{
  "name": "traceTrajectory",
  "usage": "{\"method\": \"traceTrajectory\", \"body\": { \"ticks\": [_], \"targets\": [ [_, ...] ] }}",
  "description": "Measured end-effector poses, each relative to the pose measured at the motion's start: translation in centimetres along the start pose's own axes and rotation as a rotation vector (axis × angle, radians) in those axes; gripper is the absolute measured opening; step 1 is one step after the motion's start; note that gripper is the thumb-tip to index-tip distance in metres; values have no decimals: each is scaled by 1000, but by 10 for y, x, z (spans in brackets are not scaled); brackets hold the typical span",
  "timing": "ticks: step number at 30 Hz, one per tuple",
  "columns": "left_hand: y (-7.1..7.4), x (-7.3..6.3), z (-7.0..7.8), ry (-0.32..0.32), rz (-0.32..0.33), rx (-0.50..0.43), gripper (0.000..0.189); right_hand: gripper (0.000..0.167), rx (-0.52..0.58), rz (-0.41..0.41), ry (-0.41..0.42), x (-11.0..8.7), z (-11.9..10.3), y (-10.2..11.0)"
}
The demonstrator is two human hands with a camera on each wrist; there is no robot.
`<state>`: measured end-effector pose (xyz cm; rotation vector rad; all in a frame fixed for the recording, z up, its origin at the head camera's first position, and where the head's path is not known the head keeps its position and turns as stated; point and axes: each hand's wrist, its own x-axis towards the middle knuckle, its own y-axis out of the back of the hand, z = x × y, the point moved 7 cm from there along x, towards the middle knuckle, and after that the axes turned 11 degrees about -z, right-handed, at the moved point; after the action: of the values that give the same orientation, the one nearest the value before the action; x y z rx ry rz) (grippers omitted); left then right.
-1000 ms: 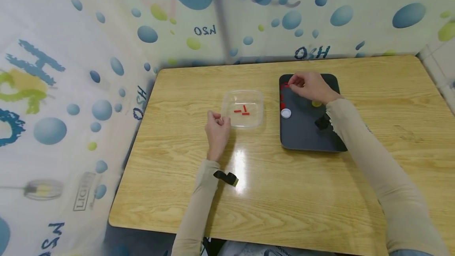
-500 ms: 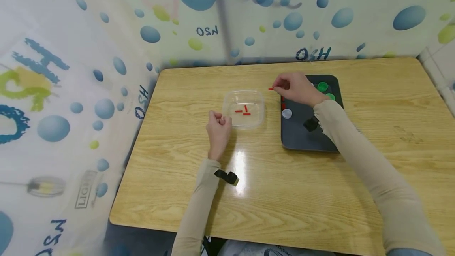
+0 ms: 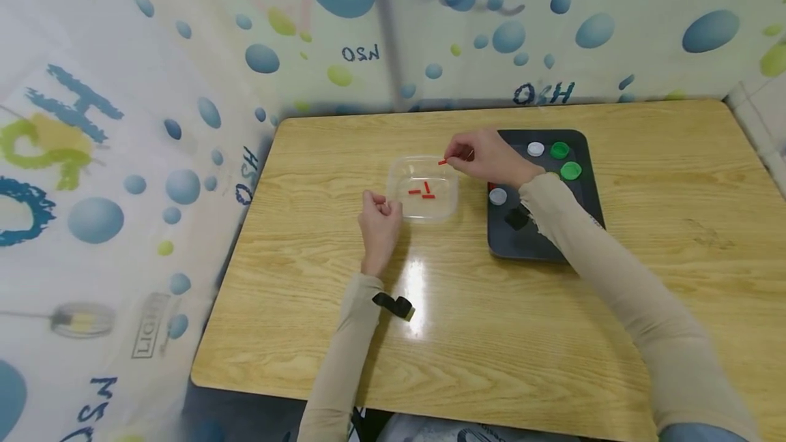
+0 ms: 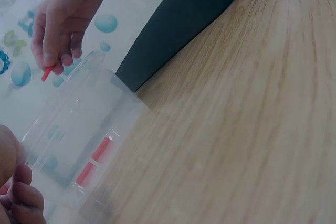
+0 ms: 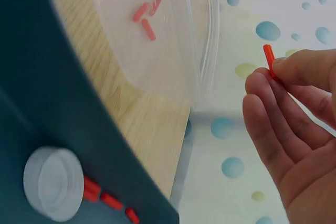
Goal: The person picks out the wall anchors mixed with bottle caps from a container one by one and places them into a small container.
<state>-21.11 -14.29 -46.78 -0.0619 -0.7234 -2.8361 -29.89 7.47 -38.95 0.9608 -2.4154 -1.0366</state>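
My right hand [image 3: 491,157] pinches a short red stick [image 5: 269,59] between thumb and fingertips, at the far right corner of a clear plastic container [image 3: 453,193]. Several similar sticks are in view: three red sticks [image 3: 428,196] lie on the container's floor. Its left rim is held by my left hand [image 3: 379,229], the fingers curled at the edge; in the left wrist view only those fingertips show. Beneath my right forearm lies a dark tray [image 3: 505,243], partly covered. In the right wrist view, red sticks [image 5: 111,200] line the tray's side beside a white cap [image 5: 52,184].
On the tray, another white cap [image 3: 535,149] and two green caps [image 3: 571,170] sit toward the far right. Both things stand on a wooden table [image 3: 295,292]. A patterned wall sheet [image 3: 331,39] rises behind the table's far edge.
My right hand has moved left from the tray's far left corner to the container, carrying the red stick. This uncovers white and green caps. My left hand stays at the rim.
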Motion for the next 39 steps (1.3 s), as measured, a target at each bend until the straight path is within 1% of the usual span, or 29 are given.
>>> {"method": "traceTrajectory", "body": {
  "ticks": [2, 6, 12, 20, 27, 31, 35, 39],
  "targets": [
    [-1, 0, -1, 1, -1, -2, 12, 7, 12, -9, 16, 3, -3, -3],
    [-2, 0, -2, 1, -6, -9, 11, 7, 27, -35, 16, 9, -5, -10],
    [-1, 0, -3, -2, 0, -7, 11, 7, 9, -67, 12, 17, -8, -21],
    [-2, 1, -2, 3, -6, -11, 12, 9, 25, -114, 57, 23, -13, -29],
    [-2, 0, -3, 12, -8, -7, 11, 6, -20, -122, 94, 29, -18, -36],
    [-3, 0, -3, 7, -7, -8, 12, 5, -36, -124, 111, 32, -18, -40],
    [-3, 1, -2, -4, -12, -12, 13, 6, -27, -135, 89, 31, -14, -40],
    [-2, 1, -2, -9, -3, -7, 13, 7, -10, -122, 53, 27, -11, -34]
  ]
}}
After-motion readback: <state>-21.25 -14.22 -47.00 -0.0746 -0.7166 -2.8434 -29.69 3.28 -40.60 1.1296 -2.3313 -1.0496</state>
